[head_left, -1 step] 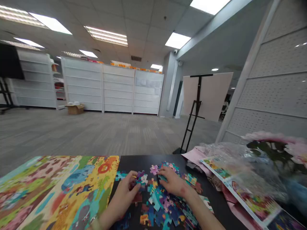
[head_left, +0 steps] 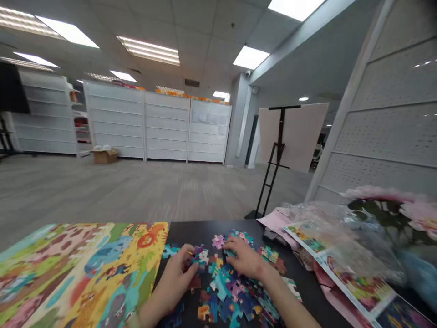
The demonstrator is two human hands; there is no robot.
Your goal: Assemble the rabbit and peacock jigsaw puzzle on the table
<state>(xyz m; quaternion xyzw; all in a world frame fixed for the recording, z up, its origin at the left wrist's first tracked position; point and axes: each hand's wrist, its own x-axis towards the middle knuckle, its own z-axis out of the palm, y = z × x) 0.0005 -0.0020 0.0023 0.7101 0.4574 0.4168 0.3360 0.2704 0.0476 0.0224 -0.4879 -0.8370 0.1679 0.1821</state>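
Observation:
A pile of loose, colourful jigsaw pieces (head_left: 232, 291) lies on a black table (head_left: 191, 232). My left hand (head_left: 175, 280) is closed, pinching a purple and white jigsaw piece (head_left: 200, 255) at the pile's left edge; a ring shows on one finger. My right hand (head_left: 246, 262) lies palm down on the far part of the pile, its fingers bent onto pieces I cannot single out. To the left of both hands a large animal-print puzzle sheet (head_left: 85, 269) covers the table.
Right of the pile lie a printed picture sheet (head_left: 344, 273), pink paper (head_left: 278, 218), crumpled clear plastic (head_left: 327, 228) and pink flowers (head_left: 403, 205). Beyond the table are grey carpet, a black easel (head_left: 273, 164), white shelving (head_left: 153, 127) and a cardboard box (head_left: 105, 156).
The view has shifted very slightly. Both hands stay at the pile in nearly the same places, the left still pinching its piece.

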